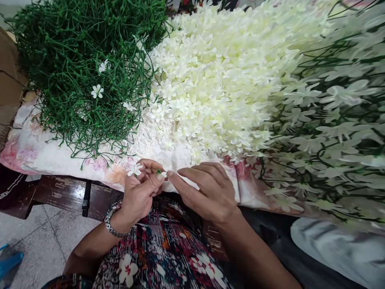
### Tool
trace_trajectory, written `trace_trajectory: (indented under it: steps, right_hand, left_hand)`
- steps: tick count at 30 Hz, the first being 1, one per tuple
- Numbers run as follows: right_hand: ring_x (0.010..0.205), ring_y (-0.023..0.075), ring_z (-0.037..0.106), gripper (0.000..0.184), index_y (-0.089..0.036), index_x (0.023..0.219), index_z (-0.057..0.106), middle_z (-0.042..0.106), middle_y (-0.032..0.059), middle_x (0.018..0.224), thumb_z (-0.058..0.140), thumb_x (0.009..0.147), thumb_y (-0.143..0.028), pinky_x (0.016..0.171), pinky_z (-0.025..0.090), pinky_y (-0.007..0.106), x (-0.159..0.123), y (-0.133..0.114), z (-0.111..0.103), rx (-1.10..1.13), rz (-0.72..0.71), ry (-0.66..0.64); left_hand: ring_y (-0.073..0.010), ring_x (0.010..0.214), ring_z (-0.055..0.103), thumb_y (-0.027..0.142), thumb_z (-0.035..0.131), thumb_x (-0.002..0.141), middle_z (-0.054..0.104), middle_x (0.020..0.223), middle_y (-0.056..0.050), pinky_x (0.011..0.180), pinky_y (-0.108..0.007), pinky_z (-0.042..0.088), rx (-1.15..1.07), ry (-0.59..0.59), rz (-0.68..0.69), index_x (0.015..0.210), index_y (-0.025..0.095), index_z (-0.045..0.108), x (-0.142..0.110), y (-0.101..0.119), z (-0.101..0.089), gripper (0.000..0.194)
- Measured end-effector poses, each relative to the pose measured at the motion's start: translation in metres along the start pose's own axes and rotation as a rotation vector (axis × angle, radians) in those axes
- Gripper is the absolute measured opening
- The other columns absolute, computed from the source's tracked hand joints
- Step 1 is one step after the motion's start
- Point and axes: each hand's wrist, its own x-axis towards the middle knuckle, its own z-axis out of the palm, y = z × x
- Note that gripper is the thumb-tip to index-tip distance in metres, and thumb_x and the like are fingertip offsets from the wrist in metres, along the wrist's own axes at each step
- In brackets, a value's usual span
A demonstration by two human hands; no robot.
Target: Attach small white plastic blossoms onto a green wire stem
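My left hand (140,188) is closed in a pinch on a thin green stem whose tip (158,171) shows at the fingertips, with one white flower (134,169) on it by the knuckles. My right hand (207,188) meets it from the right, thumb and forefinger pinched on a tiny white piece (164,174) at the stem tip. Both hands hover over my lap at the near edge of the floral cloth (39,154). A metal watch (112,228) circles my left wrist.
A tangle of bare green stems (81,68) fills the back left. A large heap of loose cream petals (222,76) lies in the middle. Finished stems with white flowers (333,132) pile up on the right. A dark wooden table edge (63,194) and tiled floor (45,241) show lower left.
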Motion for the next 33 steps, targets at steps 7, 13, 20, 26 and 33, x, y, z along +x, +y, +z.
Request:
trace_trajectory:
  steps: [7, 13, 20, 26, 33]
  right_hand:
    - [0.078, 0.0157, 0.049, 0.022, -0.015, 0.097, 0.057, 0.06, 0.0069, 0.082, 0.05, 0.076, -0.014, 0.066, 0.044, 0.031, 0.004, -0.01, 0.007, 0.098, -0.064, -0.044]
    - [0.069, 0.0126, 0.05, 0.019, -0.013, 0.089, 0.057, 0.058, 0.0053, 0.074, 0.057, 0.071, -0.01, 0.059, 0.044, 0.026, 0.015, -0.001, 0.01, 0.188, 0.118, -0.045]
    - [0.07, 0.0161, 0.047, 0.012, -0.014, 0.075, 0.059, 0.054, 0.0061, 0.071, 0.048, 0.076, -0.009, 0.065, 0.041, 0.029, 0.039, 0.014, 0.02, -0.021, 0.081, -0.505]
    - [0.067, 0.0152, 0.043, 0.015, -0.016, 0.065, 0.054, 0.051, 0.005, 0.069, 0.047, 0.076, -0.009, 0.061, 0.037, 0.027, 0.047, 0.009, 0.028, -0.027, 0.025, -0.594]
    - [0.069, 0.0155, 0.045, 0.015, -0.014, 0.068, 0.052, 0.05, 0.0064, 0.069, 0.042, 0.077, -0.007, 0.062, 0.039, 0.028, 0.046, 0.012, 0.029, 0.057, 0.102, -0.497]
  left_hand:
    - [-0.0025, 0.046, 0.041, 0.013, 0.064, 0.062, 0.049, 0.059, 0.003, 0.042, -0.013, 0.034, 0.091, 0.119, 0.1, 0.07, 0.014, 0.055, -0.005, 0.002, -0.011, 0.012]
    - [-0.0065, 0.061, 0.051, 0.009, 0.061, 0.064, 0.054, 0.069, 0.001, 0.053, -0.015, 0.043, 0.273, 0.23, 0.36, 0.076, 0.015, 0.058, -0.006, 0.008, -0.031, 0.014]
    - [-0.0052, 0.052, 0.047, 0.012, 0.061, 0.066, 0.054, 0.068, 0.001, 0.044, -0.014, 0.044, 0.326, 0.314, 0.417, 0.079, 0.015, 0.059, -0.003, 0.014, -0.044, 0.014]
    - [-0.0043, 0.049, 0.046, 0.012, 0.06, 0.067, 0.053, 0.066, 0.002, 0.044, -0.014, 0.043, 0.315, 0.311, 0.411, 0.075, 0.015, 0.059, -0.002, 0.016, -0.048, 0.009]
    - [-0.0048, 0.054, 0.049, 0.011, 0.058, 0.069, 0.056, 0.072, 0.001, 0.049, -0.015, 0.043, 0.297, 0.242, 0.399, 0.078, 0.016, 0.059, -0.002, 0.011, -0.046, 0.01]
